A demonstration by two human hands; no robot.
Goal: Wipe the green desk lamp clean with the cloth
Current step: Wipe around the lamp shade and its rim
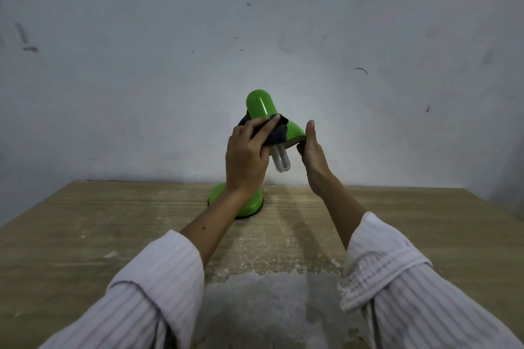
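Green desk lamp [259, 110], standing on its round base [249, 205] on a worn wooden table [85, 235], with the shade held between the two hands at the far end of both forearms. Left hand [246, 156]: fingers curled around a dark cloth [279, 133] and pressing it against the near-left flank of the shade, above the bare bulb [280, 160] that projects downward from the shade's mouth. Right hand [310, 150]: fingers straight and together, thumb apart, touching the rim of the shade on its right side as a brace; it carries nothing. Long axis of the shade: from the rounded cap, up and away from the hands, down toward the flared mouth, which tilts toward the right hand. The cloth lies about midway along this axis, so the cap is beyond and above the left hand and the rim just beside the right. The left hand is the nearer to the unwiped upper surface; a stroke along the axis toward the cap would seem the natural course, the right hand steadying the head against the push. The base sits below the left wrist, partly hidden by that forearm; the neck joining base and shade is concealed behind the left hand. Pale striped sleeves [158, 278] cover both arms to mid-forearm. A scuffed white wall [368, 37] stands behind the lamp
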